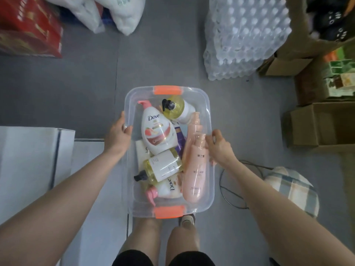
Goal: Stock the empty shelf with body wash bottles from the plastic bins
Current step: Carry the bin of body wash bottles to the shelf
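We're gripping the bin (208,110) rim — left hand (119,131), right hand (219,145) both closed on it — loose bottles (158,131) between them risk shifting, tipping it.

Shop stockroom: shrink-wrapped water bottles (247,33), cardboard boxes (324,123) on floor

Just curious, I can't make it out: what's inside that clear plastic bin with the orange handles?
The clear plastic bin holds jumbled pump bottles: two white Dove bottles with pink pumps, two yellow bottles with black pumps, and a tall peach bottle. A purple item and a white one are mostly buried beneath them.
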{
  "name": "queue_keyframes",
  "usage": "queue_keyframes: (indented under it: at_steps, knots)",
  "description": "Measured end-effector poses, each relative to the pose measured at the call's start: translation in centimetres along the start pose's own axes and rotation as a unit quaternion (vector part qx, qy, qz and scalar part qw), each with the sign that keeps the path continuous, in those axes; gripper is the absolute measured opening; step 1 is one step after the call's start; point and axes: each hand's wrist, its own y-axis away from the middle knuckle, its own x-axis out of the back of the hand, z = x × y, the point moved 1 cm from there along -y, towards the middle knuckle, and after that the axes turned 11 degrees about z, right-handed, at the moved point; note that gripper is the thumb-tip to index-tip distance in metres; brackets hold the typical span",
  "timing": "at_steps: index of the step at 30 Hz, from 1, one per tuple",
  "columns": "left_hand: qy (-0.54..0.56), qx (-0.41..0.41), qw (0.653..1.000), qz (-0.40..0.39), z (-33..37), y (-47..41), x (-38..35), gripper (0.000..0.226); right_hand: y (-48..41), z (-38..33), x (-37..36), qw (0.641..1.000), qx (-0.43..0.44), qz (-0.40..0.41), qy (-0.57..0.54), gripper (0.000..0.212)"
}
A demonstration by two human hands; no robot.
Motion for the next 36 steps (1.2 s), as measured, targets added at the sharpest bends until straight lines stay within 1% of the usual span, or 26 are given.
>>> queue_keyframes:
  at_steps: [4, 8, 10, 12, 14, 16, 19, 22, 25, 28, 31, 34, 36]
  knots:
    - [-0.01, -0.019, 1.0, -0.001, -0.2, -0.3, -0.3, 0.057, -0.8, 0.1, 0.1, 0.999, -0.013, -0.031, -0.009, 0.02]
    - [-0.017, -0.027, 0.999, -0.02, -0.2, -0.3, 0.2, 0.058, -0.7, -0.2, 0.7, 0.998, -0.029, -0.05, -0.01, 0.023]
    - [-0.032, -0.032, 0.999, -0.03, -0.1, 0.4, 0.4, 0.061, -0.4, -0.4, 0.8, 0.998, -0.023, -0.05, 0.007, 0.024]
    - [-0.065, -0.037, 0.996, -0.049, 0.2, 1.7, 0.6, 0.065, 0.1, -0.5, 1.0, 0.998, -0.006, -0.05, 0.048, 0.027]
    - [-0.112, -0.054, 0.99, -0.069, 0.6, 3.2, 0.9, 0.067, 0.6, -0.7, 1.6, 0.991, 0.04, -0.049, 0.116, 0.026]
    - [-0.152, -0.067, 0.982, -0.085, 0.9, 4.8, 1.6, 0.064, 1.1, -0.8, 2.8, 0.976, 0.108, -0.043, 0.182, 0.027]
    - [-0.161, -0.076, 0.981, -0.077, 1.8, 8.0, 3.4, 0.06, 2.4, -1.2, 5.5, 0.939, 0.231, -0.035, 0.252, 0.034]
    - [-0.165, -0.115, 0.978, -0.051, 3.7, 13.1, 5.6, 0.052, 5.2, -2.0, 8.9, 0.883, 0.361, -0.045, 0.297, 0.042]
    - [-0.183, -0.155, 0.971, -0.025, 5.9, 19.6, 8.2, 0.042, 9.1, -2.6, 12.3, 0.803, 0.499, -0.043, 0.323, 0.044]
    - [-0.215, -0.178, 0.96, 0.023, 7.5, 26.6, 11.5, 0.037, 13.4, -3.6, 15.5, 0.702, 0.628, -0.014, 0.336, 0.044]
    - [-0.255, -0.193, 0.944, 0.085, 7.6, 34.0, 15.1, 0.033, 18.4, -5.3, 17.4, 0.597, 0.726, 0.014, 0.341, 0.045]
    - [-0.283, -0.171, 0.931, 0.154, 6.4, 42.0, 18.5, 0.035, 25.0, -6.7, 18.2, 0.511, 0.796, -0.005, 0.324, 0.045]
    - [-0.301, -0.151, 0.92, 0.199, 5.2, 47.7, 20.3, 0.036, 30.2, -6.9, 18.3, 0.455, 0.842, -0.024, 0.287, 0.043]
